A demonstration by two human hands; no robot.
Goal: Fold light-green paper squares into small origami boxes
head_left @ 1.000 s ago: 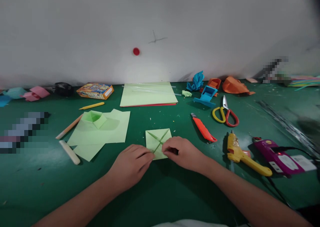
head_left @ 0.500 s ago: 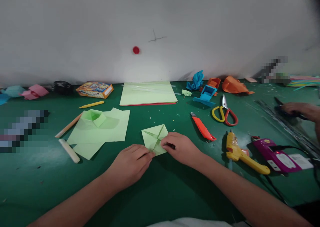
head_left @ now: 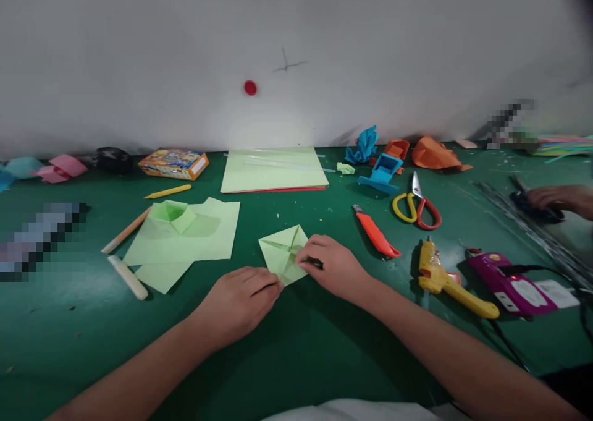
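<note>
A small light green square of folded paper (head_left: 281,252) lies on the green table, its creased flaps meeting near the middle. My left hand (head_left: 245,300) pinches its near corner. Closed over its right side is my right hand (head_left: 331,263), with the fingertips gripping a flap near the centre; the right corner is hidden under the fingers. To the left, a folded green paper box (head_left: 172,216) sits on loose green sheets (head_left: 210,248). A wooden stick (head_left: 127,230) and a pale rod (head_left: 128,277) lie beside them.
On the right are a red cutter (head_left: 376,232), scissors (head_left: 417,204), a yellow glue gun (head_left: 451,282) and a purple power strip (head_left: 514,285) with cords. A paper stack (head_left: 275,170) lies by the wall. Another person's hand (head_left: 563,198) is at far right.
Both hands keep their hold on the folded paper, which has shifted only slightly in view. At far right, the other person's hand has moved a little.
</note>
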